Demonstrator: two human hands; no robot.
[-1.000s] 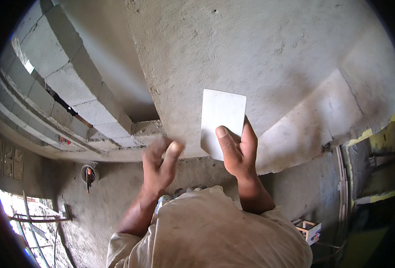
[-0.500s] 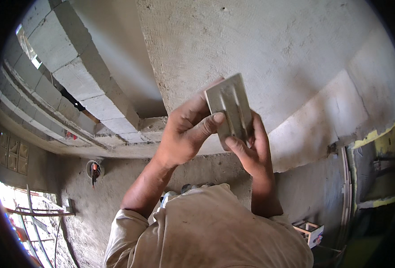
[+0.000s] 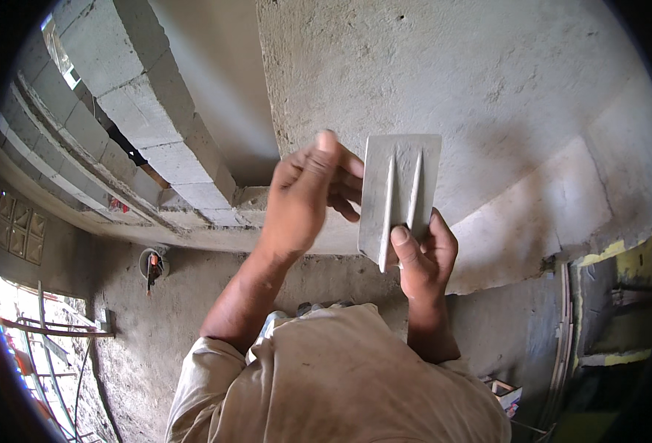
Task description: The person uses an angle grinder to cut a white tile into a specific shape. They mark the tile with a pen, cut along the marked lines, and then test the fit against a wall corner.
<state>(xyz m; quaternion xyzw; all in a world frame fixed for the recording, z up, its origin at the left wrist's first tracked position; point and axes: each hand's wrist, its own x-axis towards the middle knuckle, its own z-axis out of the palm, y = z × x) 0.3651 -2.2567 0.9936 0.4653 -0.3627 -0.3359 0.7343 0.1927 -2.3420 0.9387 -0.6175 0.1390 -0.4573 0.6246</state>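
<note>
My right hand [image 3: 423, 262] holds a ribbed plastering scraper [image 3: 401, 177] near its lower end, thumb on the front face and fingers partly hidden at its edge and behind. The scraper is a flat, grey, roughly rectangular plate with two long raised ribs, held nearly upright. To its left, my left hand [image 3: 307, 192] is raised with the thumb up and the fingers loosely bent and apart. It holds nothing and does not grip the scraper. Behind both hands is a rough, plastered grey wall [image 3: 488, 81].
Pale block masonry [image 3: 138, 111] rises at the left, beside a recess. On the dusty floor [image 3: 141, 325] stands a bucket [image 3: 153, 263] with an orange-handled tool. Bent rods [image 3: 53, 332] are at the lower left. A small wooden-framed box [image 3: 506, 395] lies at the lower right, near long strips [image 3: 562, 325].
My left hand has let go of the scraper and moved away from its left edge. The scraper has turned more upright and shifted right, held by my right hand alone.
</note>
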